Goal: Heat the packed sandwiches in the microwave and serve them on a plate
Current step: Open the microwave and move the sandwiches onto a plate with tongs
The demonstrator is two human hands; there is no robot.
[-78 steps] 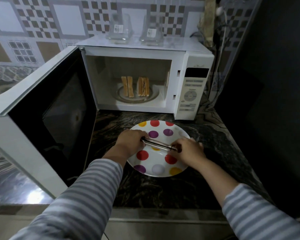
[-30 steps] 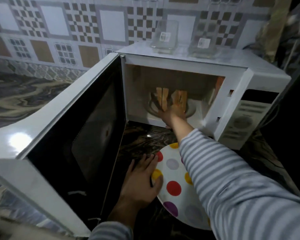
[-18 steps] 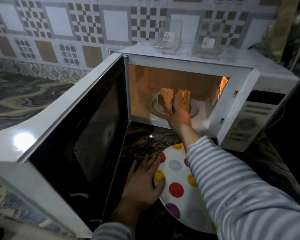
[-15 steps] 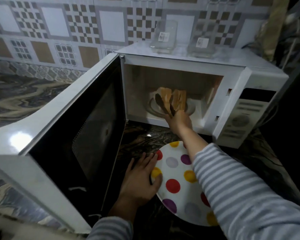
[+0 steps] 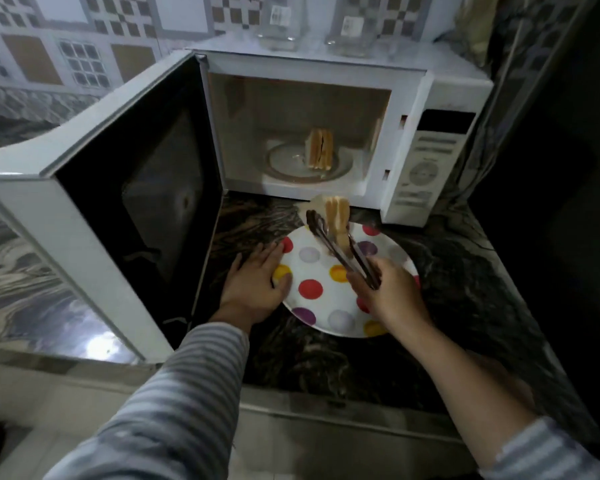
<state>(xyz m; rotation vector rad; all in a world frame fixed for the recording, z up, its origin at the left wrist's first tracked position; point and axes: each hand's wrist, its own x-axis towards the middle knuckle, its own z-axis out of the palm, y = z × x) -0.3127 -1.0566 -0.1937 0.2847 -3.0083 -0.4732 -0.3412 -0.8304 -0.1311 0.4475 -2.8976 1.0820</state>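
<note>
A white microwave (image 5: 430, 109) stands open at the back of the dark counter. One sandwich (image 5: 321, 148) stands upright on the turntable (image 5: 284, 164) inside. My right hand (image 5: 388, 292) grips metal tongs (image 5: 340, 247), and the tongs clamp a second sandwich (image 5: 337, 216) above the far edge of a white plate with coloured dots (image 5: 312, 268). My left hand (image 5: 253, 282) rests flat on the plate's left rim, thumb on the plate.
The microwave door (image 5: 125, 202) swings out wide to the left, close beside my left hand. Two clear containers (image 5: 281, 22) stand on top of the microwave. The control panel (image 5: 426, 164) is on the right. A dark wall closes off the right side.
My right hand has drawn back out of the microwave with the tongs, bringing one sandwich over the plate. One sandwich stays inside. My left hand has kept its place on the plate.
</note>
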